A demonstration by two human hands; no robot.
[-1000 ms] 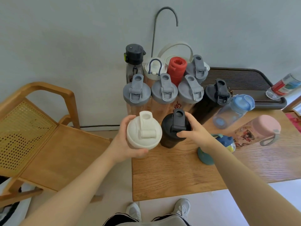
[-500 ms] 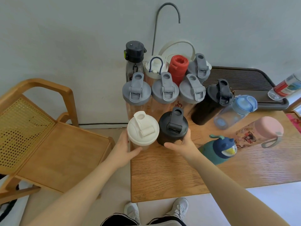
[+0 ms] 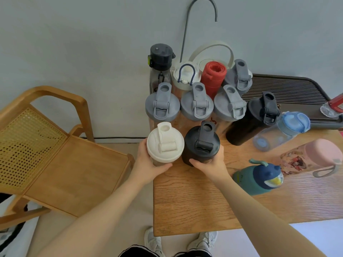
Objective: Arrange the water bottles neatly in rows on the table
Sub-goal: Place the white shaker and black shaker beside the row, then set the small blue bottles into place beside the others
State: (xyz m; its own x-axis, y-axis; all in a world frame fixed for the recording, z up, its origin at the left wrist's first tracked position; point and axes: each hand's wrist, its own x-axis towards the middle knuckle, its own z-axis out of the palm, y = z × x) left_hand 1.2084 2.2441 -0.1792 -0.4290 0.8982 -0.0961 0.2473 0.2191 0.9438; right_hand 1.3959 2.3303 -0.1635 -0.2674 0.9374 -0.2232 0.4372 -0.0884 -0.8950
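My left hand (image 3: 148,163) grips a white-lidded shaker bottle (image 3: 165,143) at the wooden table's (image 3: 204,201) left edge. Beside it, my right hand (image 3: 211,164) holds a black shaker bottle (image 3: 200,145). Both stand upright, side by side, in front of a row of three grey-lidded bottles (image 3: 196,104). Behind those stand a black-capped bottle (image 3: 160,58), a white loop-handled one (image 3: 185,75), a red one (image 3: 213,75) and another grey-lidded one (image 3: 239,75). To the right are a second black shaker (image 3: 259,112), a blue bottle (image 3: 285,130), a pink bottle (image 3: 319,156) and a teal bottle (image 3: 259,177).
A wooden chair (image 3: 55,154) with a cane back stands left of the table. A dark slatted tray (image 3: 289,91) lies at the back right, with a red-labelled bottle (image 3: 334,106) on it. A grey curved tube (image 3: 187,28) rises against the wall. My shoes (image 3: 154,242) show below the table's front edge.
Both hands have slid the white and black shakers back toward the grey-lidded row and set them side by side. My right hand moved from the black lid down to its body.
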